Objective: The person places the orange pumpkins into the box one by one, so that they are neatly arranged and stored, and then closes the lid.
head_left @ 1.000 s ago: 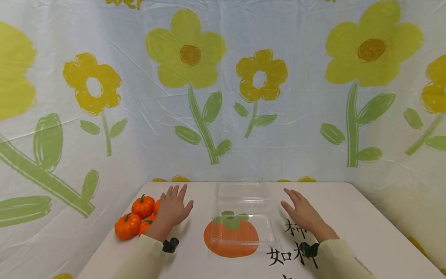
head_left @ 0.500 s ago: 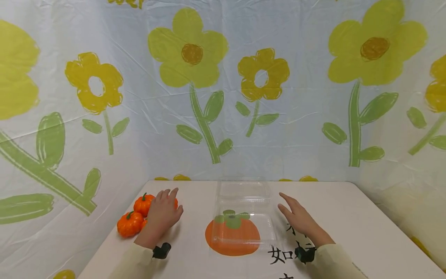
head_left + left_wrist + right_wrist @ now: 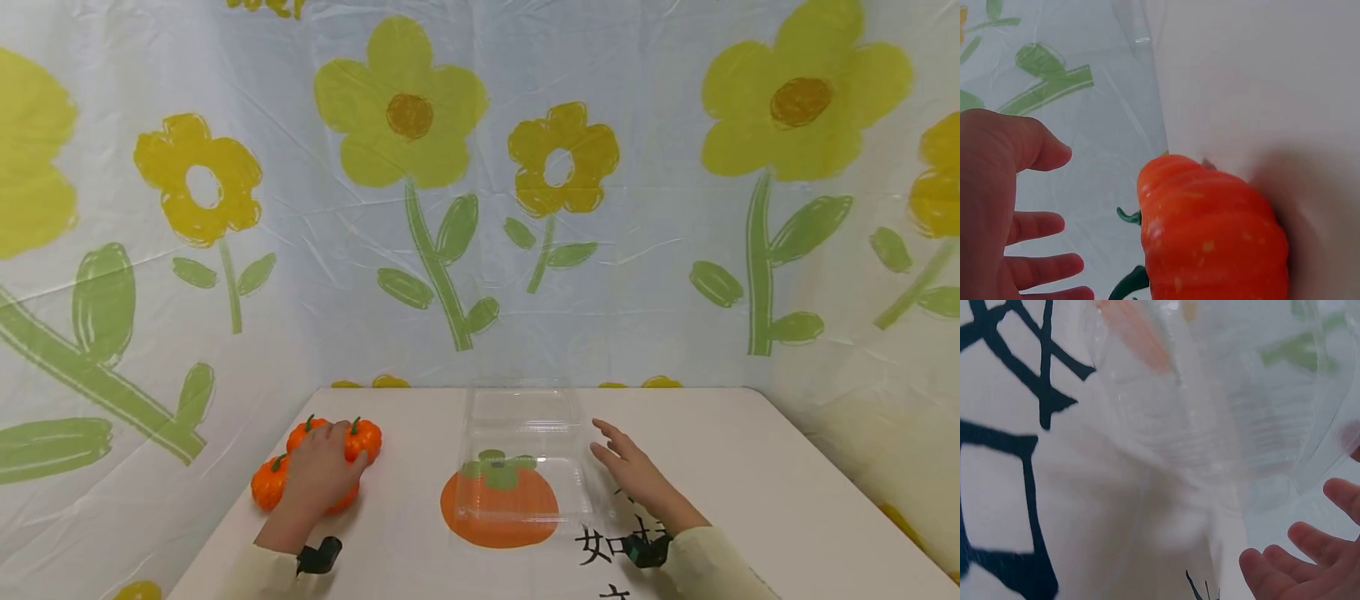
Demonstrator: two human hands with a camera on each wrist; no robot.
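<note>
My left hand point(image 3: 318, 475) is over a cluster of several small orange pumpkins with green stems. One pumpkin point(image 3: 363, 442) shows at the back right of it, another point(image 3: 268, 483) at the left, and part of a third point(image 3: 347, 498) below the palm. In the left wrist view the fingers and thumb point(image 3: 1047, 150) are spread, with a gap to the nearest pumpkin point(image 3: 1216, 237). Right of a clear plastic clamshell box point(image 3: 581, 492), my right hand point(image 3: 637, 475) hovers with relaxed fingers. The right wrist view shows these fingers point(image 3: 1263, 572) holding nothing, near the box's side.
The box's lid point(image 3: 521, 408) is folded back toward the wall. Beneath the box, a persimmon print point(image 3: 498, 533) marks the white table point(image 3: 405, 542), with black characters point(image 3: 596, 546) to the right. A flowered curtain point(image 3: 637, 292) encloses the back and sides.
My left hand has moved left and down over the pumpkins, uncovering the back right one. The right hand has drifted slightly left and lower, toward the box.
</note>
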